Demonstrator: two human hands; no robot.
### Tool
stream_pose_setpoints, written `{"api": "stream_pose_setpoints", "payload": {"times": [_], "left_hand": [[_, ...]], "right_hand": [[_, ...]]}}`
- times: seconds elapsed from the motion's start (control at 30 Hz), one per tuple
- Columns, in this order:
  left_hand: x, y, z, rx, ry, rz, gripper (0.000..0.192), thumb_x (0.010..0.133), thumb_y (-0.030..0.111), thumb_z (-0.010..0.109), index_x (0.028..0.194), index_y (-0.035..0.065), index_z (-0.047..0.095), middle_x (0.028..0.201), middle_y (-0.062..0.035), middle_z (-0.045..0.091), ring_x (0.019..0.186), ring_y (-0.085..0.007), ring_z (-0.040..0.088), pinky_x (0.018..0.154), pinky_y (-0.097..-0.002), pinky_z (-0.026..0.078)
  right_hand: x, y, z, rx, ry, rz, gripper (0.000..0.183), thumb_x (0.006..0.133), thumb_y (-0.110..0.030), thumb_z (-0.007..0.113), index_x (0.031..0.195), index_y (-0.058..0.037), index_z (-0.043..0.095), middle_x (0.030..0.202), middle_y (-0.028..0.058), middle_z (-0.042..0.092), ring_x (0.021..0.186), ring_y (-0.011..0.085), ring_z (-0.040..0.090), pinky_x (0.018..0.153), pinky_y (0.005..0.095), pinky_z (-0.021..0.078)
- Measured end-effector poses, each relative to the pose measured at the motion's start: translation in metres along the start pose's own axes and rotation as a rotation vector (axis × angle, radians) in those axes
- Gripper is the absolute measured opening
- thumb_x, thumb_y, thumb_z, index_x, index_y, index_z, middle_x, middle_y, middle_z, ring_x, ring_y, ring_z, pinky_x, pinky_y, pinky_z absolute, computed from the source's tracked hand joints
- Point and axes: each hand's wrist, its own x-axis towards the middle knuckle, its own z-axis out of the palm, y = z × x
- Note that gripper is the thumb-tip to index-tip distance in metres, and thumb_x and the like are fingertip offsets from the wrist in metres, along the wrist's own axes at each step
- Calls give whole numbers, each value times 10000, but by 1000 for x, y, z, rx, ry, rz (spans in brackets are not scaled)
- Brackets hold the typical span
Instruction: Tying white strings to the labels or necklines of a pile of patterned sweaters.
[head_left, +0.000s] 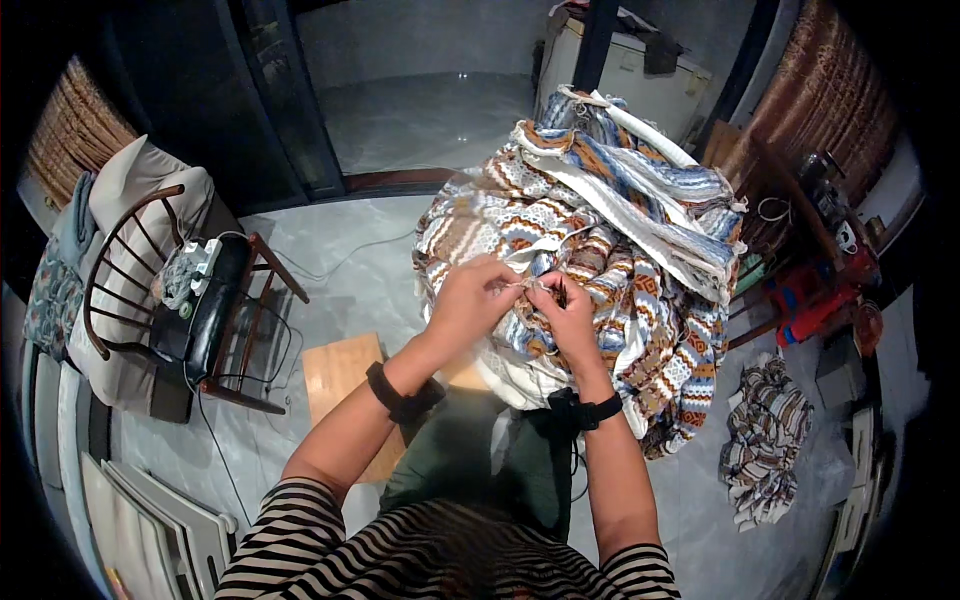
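A large heap of patterned knitted fabric (480, 225) in white, brown, orange and blue lies in front of me. Over its near part, my left hand (474, 300) pinches a thin light strand or fabric edge (529, 284) between thumb and fingers. Close on its right, my right hand (568, 319) grips the same light piece and has a small dark object, too small to name, by its fingers. Both wrists wear black bands. Long white-edged strips (600, 191) of blue and brown knit lie across the heap's far right side.
To the left stands a wooden chair (135, 259) with a black seat, bearing a power strip (201, 266) and grey yarn (176, 283). Cables run over the floor. A wooden board (341, 375) is near my left forearm. A smaller knit pile (766, 442) lies on the floor at right.
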Motion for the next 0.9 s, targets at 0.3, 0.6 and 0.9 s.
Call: {"api": "stream_pose_setpoints", "payload": {"times": [0.3, 0.6, 0.9], "left_hand": [[-10, -9, -24, -537, -152, -391, 50, 768, 83, 622, 784, 39, 604, 693, 40, 537, 644, -30, 468, 560, -178, 370], [-4, 3, -34, -1023, -110, -512, 73, 848, 85, 533, 810, 102, 473, 749, 18, 514, 568, -35, 508, 510, -135, 440], [5, 15, -98, -419, 44, -204, 166, 838, 191, 587, 957, 106, 509, 708, 55, 481, 559, -7, 415, 478, -161, 356]], "right_hand": [[0, 2, 0, 0, 10, 21, 107, 799, -104, 613, 742, -26, 568, 690, -30, 547, 649, 36, 459, 607, 202, 382], [-2, 2, -2, -51, 5, -27, 108, 812, -109, 605, 751, -31, 561, 689, -26, 546, 673, 47, 475, 638, 214, 398], [-3, -4, 1, -32, 41, 49, 123, 822, -122, 613, 773, -18, 570, 704, -19, 563, 682, 56, 485, 656, 223, 407]]}}
